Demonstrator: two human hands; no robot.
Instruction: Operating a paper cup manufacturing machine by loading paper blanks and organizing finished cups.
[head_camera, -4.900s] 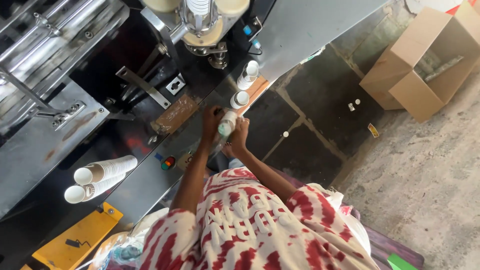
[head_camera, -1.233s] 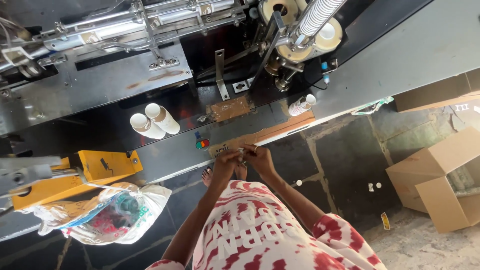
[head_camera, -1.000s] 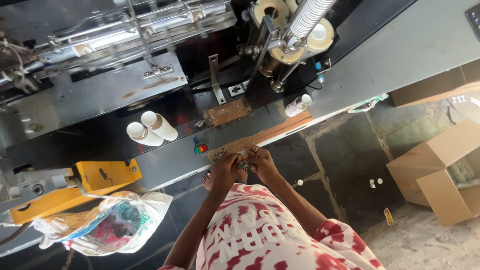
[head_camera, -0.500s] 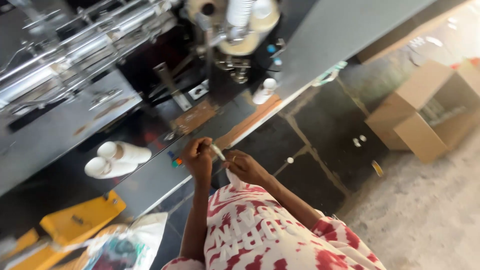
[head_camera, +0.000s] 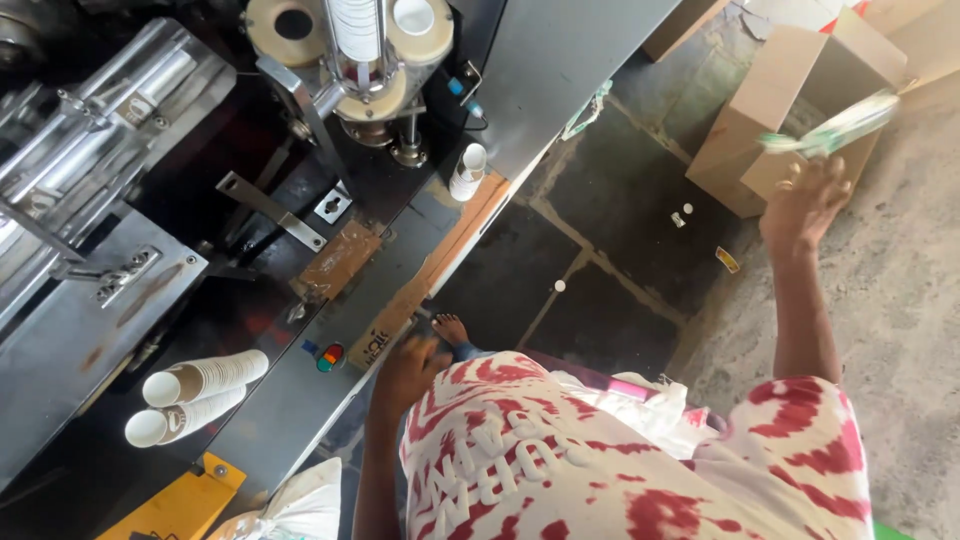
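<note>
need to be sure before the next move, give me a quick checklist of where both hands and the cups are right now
1. Right hand away from the machine, out toward the cardboard box: ok.
2. Blurred white-green item at its fingertips, gripped or loose: cannot tell.
3. Left hand at the machine's edge, holding anything: cannot tell.
4. Two paper cup stacks lying on the machine: ok.
5. Single cup upright near the feeder: ok.

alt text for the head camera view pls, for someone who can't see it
Seen from above, a person in a red and white patterned shirt stretches the right hand out toward an open cardboard box, with a blurred white and green object just beyond its fingers. The left hand is at the edge of a metal machine, where two stacks of paper cups lie on their sides.
</note>
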